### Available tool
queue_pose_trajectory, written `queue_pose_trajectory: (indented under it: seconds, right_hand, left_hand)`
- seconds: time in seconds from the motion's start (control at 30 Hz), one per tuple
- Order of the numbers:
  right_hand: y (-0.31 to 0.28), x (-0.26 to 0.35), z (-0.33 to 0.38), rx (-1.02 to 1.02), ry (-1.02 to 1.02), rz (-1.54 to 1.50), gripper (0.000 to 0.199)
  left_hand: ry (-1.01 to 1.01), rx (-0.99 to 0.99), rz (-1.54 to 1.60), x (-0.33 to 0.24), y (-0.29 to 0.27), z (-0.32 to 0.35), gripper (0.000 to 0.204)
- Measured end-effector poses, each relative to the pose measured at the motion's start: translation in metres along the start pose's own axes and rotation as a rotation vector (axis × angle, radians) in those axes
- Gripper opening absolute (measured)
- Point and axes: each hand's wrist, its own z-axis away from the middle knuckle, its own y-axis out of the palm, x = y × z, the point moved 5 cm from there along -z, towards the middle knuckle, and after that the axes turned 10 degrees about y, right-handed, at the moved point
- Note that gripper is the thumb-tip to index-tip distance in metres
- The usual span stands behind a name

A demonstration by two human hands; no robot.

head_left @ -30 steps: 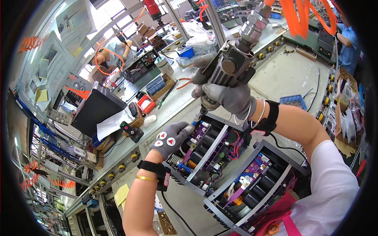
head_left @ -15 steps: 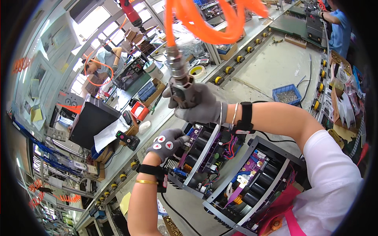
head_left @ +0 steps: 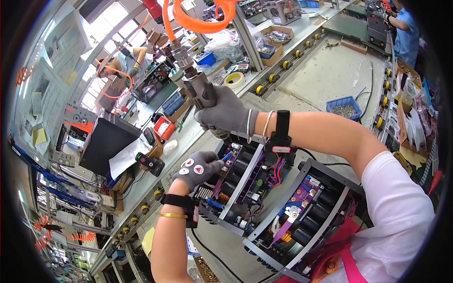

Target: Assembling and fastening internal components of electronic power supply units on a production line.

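Note:
My right hand (head_left: 229, 111), in a grey glove, is wrapped round a pneumatic screwdriver (head_left: 203, 90) fed by an orange coiled hose (head_left: 207, 26). The tool tilts, its lower end just above the far end of an open metal chassis (head_left: 241, 181). Whether its tip touches anything is hidden. My gloved left hand (head_left: 198, 170), with red triangles on its back, rests at this chassis's left side. Its fingers are pinched over the purple circuit board near a blue part; what they hold cannot be made out. Black cylindrical capacitors and coloured wires fill the chassis.
A second open chassis (head_left: 325, 226) stands close on the right. Beyond lies a blue tray of small screws (head_left: 343, 107) beside the roller rail (head_left: 286, 64). Tape (head_left: 234, 79), a red box (head_left: 163, 127) and a black monitor (head_left: 109, 146) occupy the left bench. Two co-workers are farther off.
The screwdriver in my right hand has moved left and down, its lower end now at the chassis. The hose has swung left. My left hand stays at the board, its fingers reaching slightly farther over it.

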Motion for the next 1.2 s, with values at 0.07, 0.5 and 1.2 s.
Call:
queue_pose_trajectory:
  seconds: [0.07, 0.5, 1.2]
  right_hand:
    - [0.005, 0.005, -0.001, -0.032, 0.016, 0.066, 0.024]
    - [0.011, 0.000, 0.010, -0.078, -0.030, 0.137, 0.035]
    - [0.012, 0.060, 0.028, -0.002, -0.205, -0.335, 0.030]
  left_hand:
    - [-0.031, -0.077, 0.059, 0.004, 0.001, 0.002, 0.027]
    - [-0.122, -0.119, -0.640, -0.013, 0.019, -0.023, 0.026]
    - [-0.204, -0.503, 0.877, 0.030, 0.005, 0.042, 0.026]
